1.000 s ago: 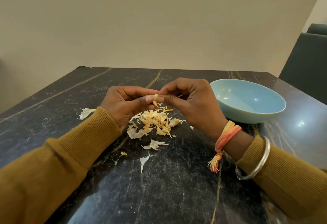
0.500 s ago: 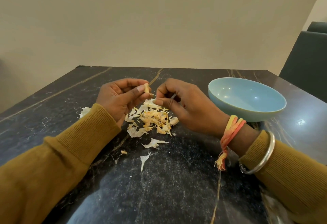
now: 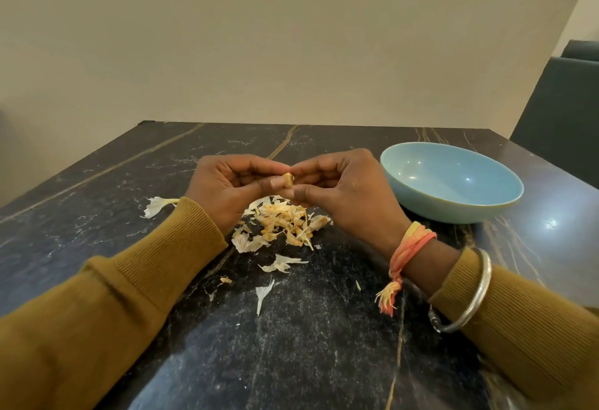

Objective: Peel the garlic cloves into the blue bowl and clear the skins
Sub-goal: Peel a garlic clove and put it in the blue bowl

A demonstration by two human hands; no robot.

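Black marble, gold-veined: the table (image 3: 97,215) fills the lower view.

The blue bowl (image 3: 453,212) is set at 3 o'clock from the hands, near them but apart. No clove is seen in it.

The left hand (image 3: 227,189) and right hand (image 3: 343,192) are held together above the table, and one garlic clove (image 3: 287,179) is pinched between the fingertips of both.

A pile of skins (image 3: 285,221) is heaped on the table at 6 o'clock, just under the hands. Loose scraps are scattered further toward 6, and one stray skin (image 3: 157,205) is noted at 9 o'clock, beside the left sleeve.

Step judged: peeling is in hand. How much skin is left on the clove cannot be told.

Next move, as judged: the last skin is to be picked off, and the clove is then to be carried toward 3 o'clock and dropped in the bowl. Clearing is not yet begun.
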